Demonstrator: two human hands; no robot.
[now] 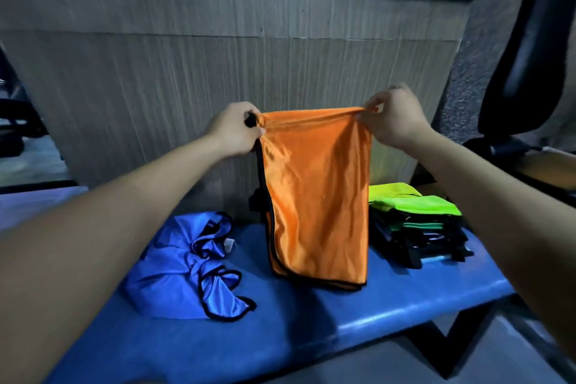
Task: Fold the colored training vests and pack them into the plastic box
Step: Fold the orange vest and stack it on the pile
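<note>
Blue bench (389, 299) | grey panelled wall (187, 72) | hands hold orange vest (318, 190)

two bare forearms reach in from the lower corners, ending in a bare left hand (235, 131) and a bare right hand (394, 121) (no sleeves, gloves, watch or bands show anywhere along them). short fingernails, unpainted where visible.

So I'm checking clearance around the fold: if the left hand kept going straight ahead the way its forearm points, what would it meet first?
Probably the grey wood-grain panel wall behind the blue bench. The left hand, pinching the hanging orange vest, has nothing visible between it and the wall, though depth is unclear.
</note>
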